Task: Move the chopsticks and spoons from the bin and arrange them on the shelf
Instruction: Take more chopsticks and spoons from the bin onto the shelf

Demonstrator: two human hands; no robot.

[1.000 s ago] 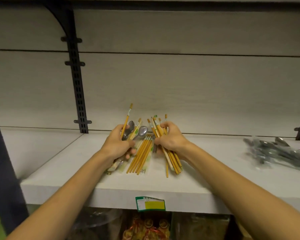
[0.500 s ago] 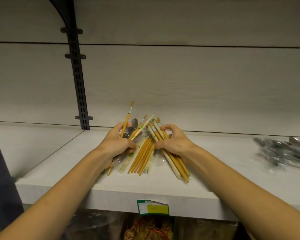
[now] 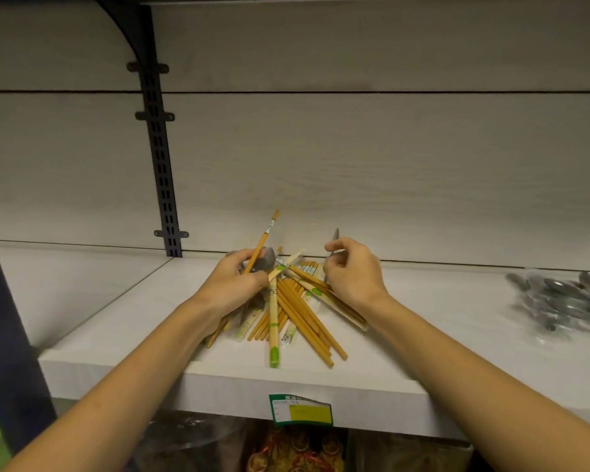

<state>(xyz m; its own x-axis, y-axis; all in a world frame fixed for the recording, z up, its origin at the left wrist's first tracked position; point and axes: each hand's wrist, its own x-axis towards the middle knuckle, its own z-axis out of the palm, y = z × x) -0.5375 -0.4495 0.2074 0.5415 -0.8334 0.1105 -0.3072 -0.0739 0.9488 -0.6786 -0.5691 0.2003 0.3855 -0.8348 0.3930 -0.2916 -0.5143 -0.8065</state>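
Observation:
A loose pile of yellow wooden chopsticks [image 3: 297, 315], some in green-and-white paper sleeves, lies fanned out on the white shelf [image 3: 423, 349]. My left hand [image 3: 234, 284] is closed around one chopstick that sticks up and back, together with a metal spoon [image 3: 264, 262] whose bowl shows by my fingers. My right hand [image 3: 353, 274] pinches a thin metal spoon handle [image 3: 334, 238] that points upward, just right of the pile. The bin is out of sight.
A heap of wrapped metal spoons [image 3: 566, 301] lies at the shelf's far right. A black slotted upright [image 3: 160, 158] stands behind on the left. A green-yellow price tag [image 3: 302, 410] hangs on the shelf's front edge; packaged goods sit below.
My right hand has let go of its bundle of chopsticks, which now lies spread on the shelf, and has picked up a spoon handle. The left hand stays closed on its chopstick and spoon.

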